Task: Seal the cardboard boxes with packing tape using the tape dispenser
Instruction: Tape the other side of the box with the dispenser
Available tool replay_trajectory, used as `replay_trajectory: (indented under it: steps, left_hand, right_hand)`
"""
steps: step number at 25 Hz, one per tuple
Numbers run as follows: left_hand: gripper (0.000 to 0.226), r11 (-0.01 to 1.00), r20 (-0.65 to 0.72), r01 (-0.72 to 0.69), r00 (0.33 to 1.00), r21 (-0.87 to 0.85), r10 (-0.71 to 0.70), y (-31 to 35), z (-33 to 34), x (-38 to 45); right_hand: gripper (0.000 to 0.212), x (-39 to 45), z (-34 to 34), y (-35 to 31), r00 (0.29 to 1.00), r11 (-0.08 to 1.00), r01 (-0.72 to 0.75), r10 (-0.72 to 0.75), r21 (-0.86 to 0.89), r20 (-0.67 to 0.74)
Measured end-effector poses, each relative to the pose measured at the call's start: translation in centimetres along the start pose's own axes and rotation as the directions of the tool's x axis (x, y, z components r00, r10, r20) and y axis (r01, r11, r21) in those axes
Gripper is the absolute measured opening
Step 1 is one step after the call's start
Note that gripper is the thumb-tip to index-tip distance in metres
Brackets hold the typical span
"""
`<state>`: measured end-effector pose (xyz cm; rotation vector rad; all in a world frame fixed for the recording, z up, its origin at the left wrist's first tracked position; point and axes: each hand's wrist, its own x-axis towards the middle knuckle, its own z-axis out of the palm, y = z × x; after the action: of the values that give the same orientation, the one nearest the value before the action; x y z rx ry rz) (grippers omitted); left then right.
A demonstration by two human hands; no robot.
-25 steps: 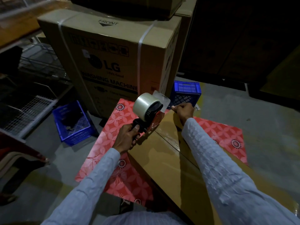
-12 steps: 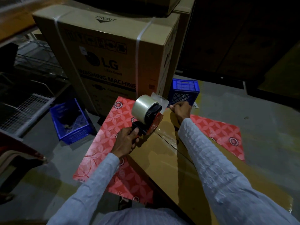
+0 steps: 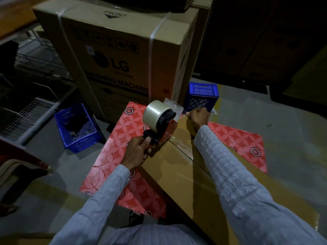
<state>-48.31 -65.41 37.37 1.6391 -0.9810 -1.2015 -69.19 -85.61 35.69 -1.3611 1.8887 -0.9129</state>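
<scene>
Cardboard box [image 3: 177, 174]: centre seam part-taped. Left hand [image 3: 137, 152] grips tape dispenser [image 3: 159, 121]; right hand [image 3: 199, 115] pinches tape end [image 3: 174, 105] at far edge.

Looks like a storeroom or warehouse for appliances. At 12 o'clock, a strapped washing machine carton [image 3: 122, 55] with another box stacked on top. Blue plastic crates [image 3: 77, 128] at 9 and at 1 o'clock, wire racks [image 3: 23, 114] at 9 o'clock, bare concrete floor [image 3: 265, 119], dim light.
</scene>
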Motion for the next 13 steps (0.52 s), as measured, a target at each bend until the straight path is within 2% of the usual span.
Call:
replay_trajectory:
  steps: [2,4,6,8,13]
  left_hand:
    - [0.040,1.000,-0.001,-0.002,1.000,0.007,0.002,-0.02,0.03,0.07]
    - [0.040,1.000,-0.004,-0.017,1.000,0.022,0.017,-0.09,0.05,-0.03]
    - [0.039,0.999,-0.007,-0.035,0.999,0.034,0.035,-0.17,0.05,-0.21]
    - [0.038,0.998,-0.006,-0.043,0.999,0.037,0.044,-0.11,0.01,-0.30]
    - [0.038,0.998,-0.006,-0.039,0.999,0.050,0.040,-0.19,0.17,-0.03]
  right_hand:
    - [0.022,0.29,-0.18,-0.14,0.998,0.999,-0.051,0.051,0.015,0.043]
    - [0.017,0.71,-0.36,-0.17,0.982,0.983,-0.177,0.172,0.052,0.082]
    - [0.024,0.90,-0.69,0.06,0.954,0.956,-0.284,0.273,0.078,0.127]
    - [0.030,0.95,-0.87,0.44,0.937,0.936,-0.336,0.320,0.107,0.142]
    - [0.014,0.60,-0.85,-0.56,0.913,0.912,-0.398,0.383,0.099,0.138]
